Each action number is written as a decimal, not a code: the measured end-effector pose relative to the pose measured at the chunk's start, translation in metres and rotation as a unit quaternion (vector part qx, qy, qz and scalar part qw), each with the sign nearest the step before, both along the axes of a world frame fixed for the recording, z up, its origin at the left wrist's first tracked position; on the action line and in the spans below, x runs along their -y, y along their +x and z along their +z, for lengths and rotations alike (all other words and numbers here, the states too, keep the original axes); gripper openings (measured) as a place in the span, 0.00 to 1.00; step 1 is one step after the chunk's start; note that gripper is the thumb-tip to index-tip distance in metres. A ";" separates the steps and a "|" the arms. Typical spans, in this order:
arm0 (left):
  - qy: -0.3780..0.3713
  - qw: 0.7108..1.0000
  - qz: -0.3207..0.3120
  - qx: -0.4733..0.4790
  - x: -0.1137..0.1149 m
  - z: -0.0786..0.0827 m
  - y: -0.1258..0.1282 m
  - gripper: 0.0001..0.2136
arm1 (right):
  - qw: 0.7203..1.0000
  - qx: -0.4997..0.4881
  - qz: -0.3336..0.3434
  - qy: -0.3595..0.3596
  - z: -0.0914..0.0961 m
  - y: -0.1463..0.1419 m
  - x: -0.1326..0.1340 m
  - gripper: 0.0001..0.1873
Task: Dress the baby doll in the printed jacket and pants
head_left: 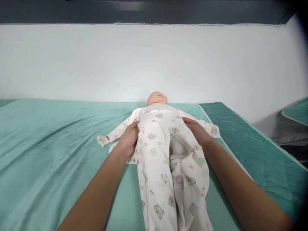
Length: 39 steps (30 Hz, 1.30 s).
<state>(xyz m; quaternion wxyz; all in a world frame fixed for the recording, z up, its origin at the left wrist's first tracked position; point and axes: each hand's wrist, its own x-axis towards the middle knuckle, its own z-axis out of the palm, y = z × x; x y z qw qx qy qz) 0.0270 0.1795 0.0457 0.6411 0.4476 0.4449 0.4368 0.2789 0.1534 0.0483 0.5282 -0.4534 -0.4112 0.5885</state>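
A baby doll point(157, 98) lies on its back with its head toward the wall. White printed baby pants point(154, 150) with bear patterns cover its front from the chest down, and their legs stretch toward me. At the left edge of the waist, my left hand point(130, 138) is closed on the cloth, fingertips partly hidden. My right hand point(195, 129) pinches the opposite edge, with its fingers partly behind the fabric. A matching long-sleeved top point(117, 131) spreads out under the pants, one sleeve to each side. The doll's arms and legs are hidden.
A light green sheet point(60, 154) with wrinkles covers the bed. To the right lies a darker green quilted pad point(243, 138) with pale edging. Behind the doll's head rises a white wall point(96, 61), with a dark beam point(154, 12) above it.
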 end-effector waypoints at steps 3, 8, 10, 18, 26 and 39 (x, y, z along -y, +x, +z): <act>0.006 1.000 -0.016 0.011 0.002 0.001 0.000 0.17 | 1.000 -0.005 0.010 0.002 -0.001 0.000 0.001 0.13; 0.030 0.998 -0.058 -0.008 0.005 0.006 0.000 0.20 | 0.997 0.033 0.049 0.048 -0.012 0.004 -0.001 0.19; 0.018 0.997 -0.071 -0.004 0.006 0.008 0.001 0.20 | 0.995 0.062 0.052 0.052 -0.014 0.006 -0.003 0.19; -0.023 0.999 -0.045 0.009 0.002 -0.001 -0.001 0.13 | 0.987 0.114 0.110 0.025 -0.003 0.007 -0.001 0.14; -0.038 0.999 0.003 0.010 0.011 0.016 0.012 0.07 | 0.989 0.122 0.060 0.061 0.001 -0.007 0.003 0.10; 0.036 0.998 0.045 -0.040 0.012 -0.002 0.013 0.19 | 0.952 0.237 -0.042 0.191 -0.010 -0.010 -0.006 0.07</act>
